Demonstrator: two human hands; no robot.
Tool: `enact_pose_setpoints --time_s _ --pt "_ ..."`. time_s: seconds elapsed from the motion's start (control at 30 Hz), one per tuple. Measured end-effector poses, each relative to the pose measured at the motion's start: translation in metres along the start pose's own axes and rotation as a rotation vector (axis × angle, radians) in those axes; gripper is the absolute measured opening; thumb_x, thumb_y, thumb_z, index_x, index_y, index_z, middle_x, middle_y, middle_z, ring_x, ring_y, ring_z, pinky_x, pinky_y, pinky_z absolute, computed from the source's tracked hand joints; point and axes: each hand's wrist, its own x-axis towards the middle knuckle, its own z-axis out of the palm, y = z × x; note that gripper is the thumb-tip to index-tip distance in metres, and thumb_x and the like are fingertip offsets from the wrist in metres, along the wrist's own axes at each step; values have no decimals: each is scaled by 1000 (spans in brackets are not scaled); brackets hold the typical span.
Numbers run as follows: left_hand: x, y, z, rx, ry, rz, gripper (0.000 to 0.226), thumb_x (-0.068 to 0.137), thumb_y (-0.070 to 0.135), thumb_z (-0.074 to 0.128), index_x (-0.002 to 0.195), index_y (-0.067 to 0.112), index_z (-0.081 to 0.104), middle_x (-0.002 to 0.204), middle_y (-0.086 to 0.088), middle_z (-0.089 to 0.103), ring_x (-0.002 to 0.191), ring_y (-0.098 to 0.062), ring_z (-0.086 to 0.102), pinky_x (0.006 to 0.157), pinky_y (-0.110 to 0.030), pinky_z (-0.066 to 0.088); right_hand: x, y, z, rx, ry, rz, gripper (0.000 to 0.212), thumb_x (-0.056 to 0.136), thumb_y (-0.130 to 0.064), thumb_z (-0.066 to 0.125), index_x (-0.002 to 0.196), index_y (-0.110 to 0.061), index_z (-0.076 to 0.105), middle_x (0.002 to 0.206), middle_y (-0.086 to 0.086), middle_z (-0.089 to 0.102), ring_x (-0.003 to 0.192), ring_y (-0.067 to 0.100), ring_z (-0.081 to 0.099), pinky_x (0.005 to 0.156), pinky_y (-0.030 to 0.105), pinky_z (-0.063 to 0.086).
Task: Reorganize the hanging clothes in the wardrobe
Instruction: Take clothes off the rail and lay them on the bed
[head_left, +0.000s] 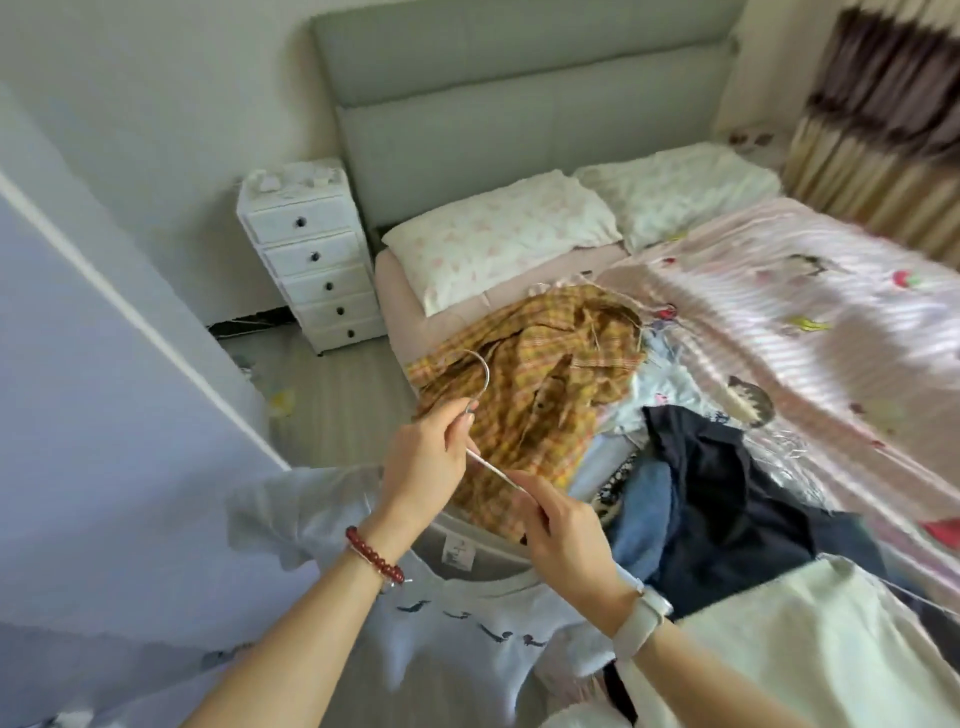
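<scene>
Left hand (423, 462): pinches wire hanger (480, 395) below its hook | Right hand (563, 540): pinches hanger's arm | White T-shirt (467, 623): beneath hanger | Yellow plaid shirt (545, 374): beyond hanger, on bed (805, 312)

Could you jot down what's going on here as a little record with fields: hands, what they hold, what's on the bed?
left hand: pinches the metal hanger near its hook
right hand: grips the hanger's wire arm
white T-shirt: under both hands, collar towards the hanger
bed: yellow plaid shirt and dark garment heaped on it
beside bed: white drawer unit
</scene>
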Motion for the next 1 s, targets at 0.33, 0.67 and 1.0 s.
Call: enact_pose_setpoints --time_s 0.33,0.67,1.0 --pt "63 142 204 -58 -304 338 29 92 11 52 119 8 60 116 -7 64 108 -19 57 89 -15 36 -14 171 -151 -35 363 439 26 92 -9 50 114 -13 62 69 -17 61 52 0 51 52 10 34" --pt "46 101 352 310 -851 200 51 97 25 39 145 20 24 154 -4 17 140 -22 16 112 -37 15 0 342 -219 -239 448 687 29 93 -13 46 119 -12 61 103 14 70 88 32 65 74 41 52" --pt "-12 28 413 644 -1174 94 60 96 41 32 147 32 1 156 -1 -12 142 -24 -13 113 -49 0 -10 448 -190 -476 57 848 41 95 -19 41 135 -17 41 132 13 50 121 34 40 95 47 35"
